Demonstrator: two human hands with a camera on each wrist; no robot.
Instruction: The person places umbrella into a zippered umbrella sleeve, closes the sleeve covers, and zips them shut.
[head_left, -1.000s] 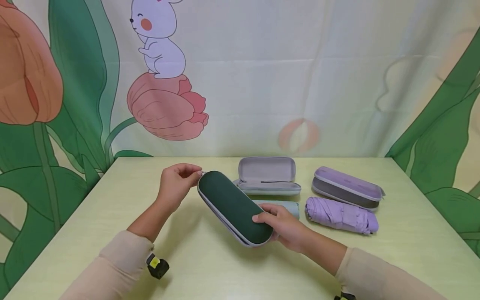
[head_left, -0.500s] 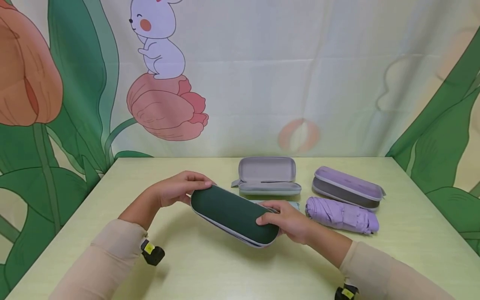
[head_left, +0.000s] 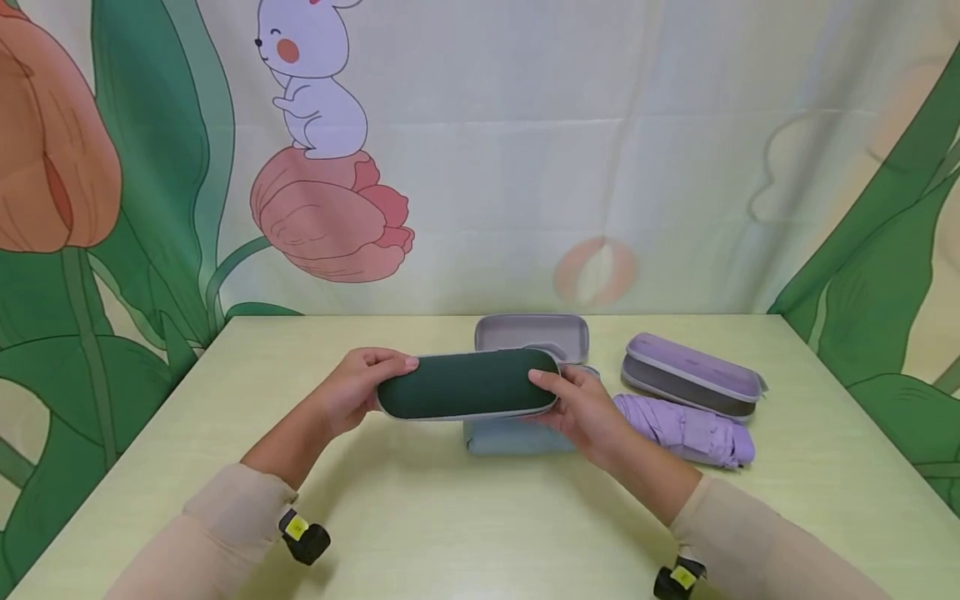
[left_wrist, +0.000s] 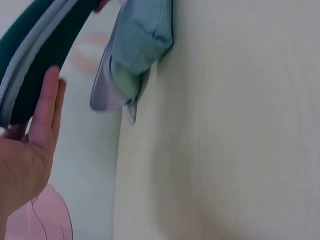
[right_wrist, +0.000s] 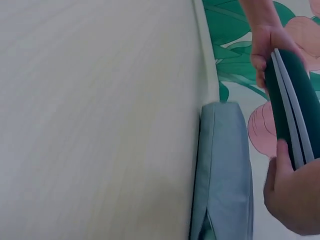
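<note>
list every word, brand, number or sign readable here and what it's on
No text can be read.
Left yellow label on the left wrist camera: too small to read.
Right yellow label on the right wrist camera: likewise.
Green case: none visible.

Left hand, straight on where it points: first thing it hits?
The dark green case; the left hand holds one end of it. If that moves along, the open case behind looks likely next, though the head view leaves depth unclear.
</note>
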